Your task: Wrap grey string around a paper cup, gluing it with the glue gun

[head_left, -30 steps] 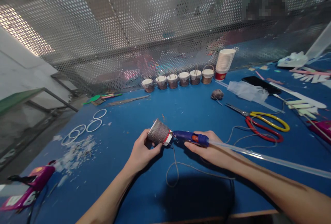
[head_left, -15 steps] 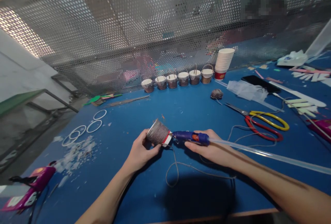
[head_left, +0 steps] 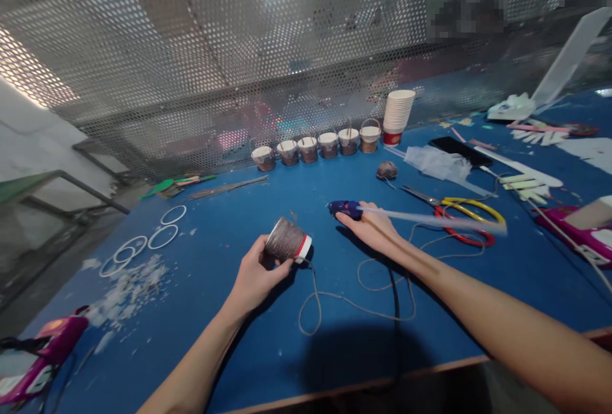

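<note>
My left hand (head_left: pixel 258 273) is closed round a paper cup (head_left: pixel 287 240) tilted on its side, wrapped in grey-brown cord with a red and white band bare near its base. From the cup a loose length of cord (head_left: pixel 335 297) loops across the blue table. In my right hand (head_left: pixel 375 230) is a blue hot glue gun (head_left: pixel 345 209), its nozzle pointing left and apart from the cup. A long clear glue stick (head_left: pixel 421 217) sticks out of the gun's back. Red and yellow handled scissors (head_left: pixel 459 217) lie open to the right of that hand.
Several cord-wrapped cups (head_left: pixel 328 146) line the back beside a stack of paper cups (head_left: pixel 399 114). A cord ball (head_left: pixel 387 170), a phone (head_left: pixel 459 151) and plastic sheeting (head_left: pixel 437 163) lie right. White rings (head_left: pixel 162 236), scraps (head_left: pixel 131 289) and a magenta power strip (head_left: pixel 60 353) lie left.
My right hand has drawn the glue gun up and away from the cup's base. My left hand still holds the cup. The whole view has shifted slightly.
</note>
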Demonstrator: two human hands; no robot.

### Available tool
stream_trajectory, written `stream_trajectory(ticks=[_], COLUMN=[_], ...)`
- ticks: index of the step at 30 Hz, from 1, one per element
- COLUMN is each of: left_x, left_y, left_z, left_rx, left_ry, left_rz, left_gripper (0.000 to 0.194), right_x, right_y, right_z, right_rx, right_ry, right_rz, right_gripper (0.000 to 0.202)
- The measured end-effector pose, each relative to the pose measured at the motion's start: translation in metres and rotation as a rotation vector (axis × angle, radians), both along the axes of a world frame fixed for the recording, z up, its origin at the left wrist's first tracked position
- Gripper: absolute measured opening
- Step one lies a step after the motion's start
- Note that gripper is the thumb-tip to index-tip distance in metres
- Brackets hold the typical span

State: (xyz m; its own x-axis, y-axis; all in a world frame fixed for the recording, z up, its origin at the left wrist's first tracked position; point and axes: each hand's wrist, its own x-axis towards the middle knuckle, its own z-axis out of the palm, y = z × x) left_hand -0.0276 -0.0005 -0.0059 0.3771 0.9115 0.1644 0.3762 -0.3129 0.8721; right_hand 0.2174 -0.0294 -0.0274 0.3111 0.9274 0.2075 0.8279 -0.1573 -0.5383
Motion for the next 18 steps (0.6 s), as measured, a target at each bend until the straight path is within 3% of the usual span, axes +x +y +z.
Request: stream_trajectory(ticks=[4, 8, 10, 13, 15, 16, 18], left_x=[-0.002, -0.005, -0.005, -0.002, 0.0, 0.0, 0.0], left_y=[0.001, 0.002, 0.001, -0.001, -0.003, -0.004, -0.006], left_z=[0.001, 0.003, 0.005, 0.007, 0.006, 0.005, 0.003], left_rx=[0.007, -0.013, -0.028, -0.046, -0.041, -0.032, -0.006], left_ry=[-0.03, -0.075, -0.109, -0.147, -0.145, -0.136, -0.111], left_rz=[0.066, 0.167, 0.194, 0.2, 0.189, 0.185, 0.18], left_gripper=[0.026, 0.03, 0.033, 0.034, 0.034, 0.034, 0.034], right_x=[0.005, 0.013, 0.009, -0.012, -0.034, -0.046, -0.069], right_y=[-0.006, -0.035, -0.052, -0.068, -0.065, -0.06, -0.045], right_z=[0.005, 0.03, 0.044, 0.054, 0.051, 0.046, 0.035], right_rx=[-0.009, -0.107, -0.212, -0.228, -0.156, -0.129, -0.068], right_ry=[-0.135, -0.217, -0.159, 0.079, 0.31, 0.47, 0.82], right_rz=[0.039, 0.032, 0.037, 0.193, 0.303, 0.327, 0.254], right_gripper=[0.037, 0.032, 0.032, 0.031, 0.021, 0.014, 0.023])
